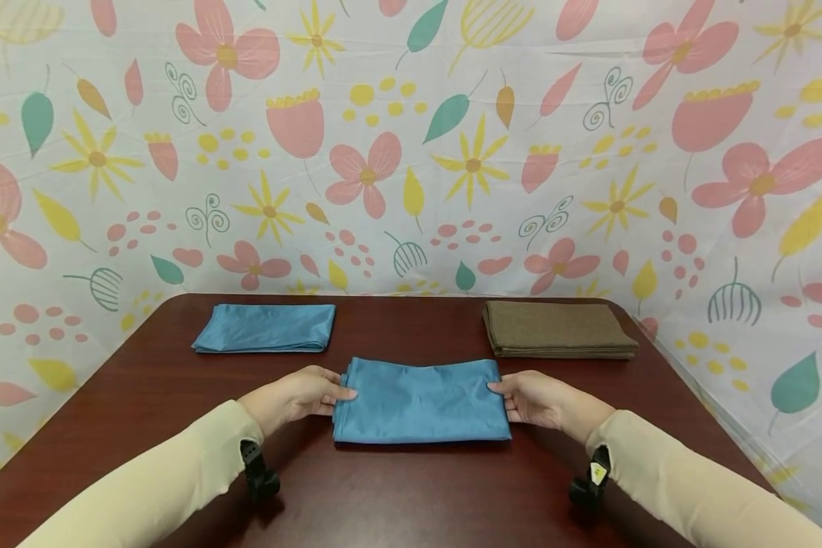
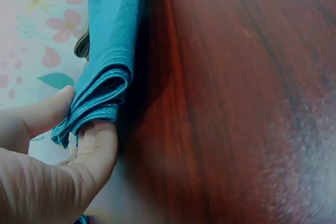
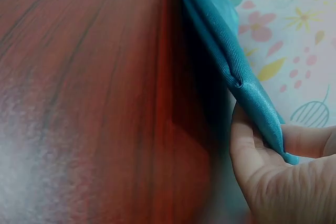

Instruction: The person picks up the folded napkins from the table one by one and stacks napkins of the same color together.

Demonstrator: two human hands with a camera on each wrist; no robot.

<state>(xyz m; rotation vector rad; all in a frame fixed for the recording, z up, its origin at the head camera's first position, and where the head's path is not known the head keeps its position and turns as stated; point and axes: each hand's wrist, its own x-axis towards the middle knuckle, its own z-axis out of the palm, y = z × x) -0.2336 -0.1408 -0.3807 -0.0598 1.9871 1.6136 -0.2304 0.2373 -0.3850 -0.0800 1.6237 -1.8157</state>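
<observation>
A folded blue cloth (image 1: 421, 403) is held between both hands near the middle of the table. My left hand (image 1: 304, 397) pinches its left end, thumb on top and fingers underneath. The left wrist view shows the cloth's stacked folds (image 2: 102, 90) between thumb and fingers. At the opposite end, my right hand (image 1: 537, 399) grips the cloth the same way, its thumb over the upper face. In the right wrist view a smooth folded edge (image 3: 257, 103) lies in that hand, with the fingers below it.
A second folded blue cloth (image 1: 267, 329) lies at the back left of the dark red-brown table (image 1: 411, 495). At the back right lies a folded brown cloth (image 1: 558, 329). A flower-patterned sheet (image 1: 411, 152) hangs behind the table's far edge.
</observation>
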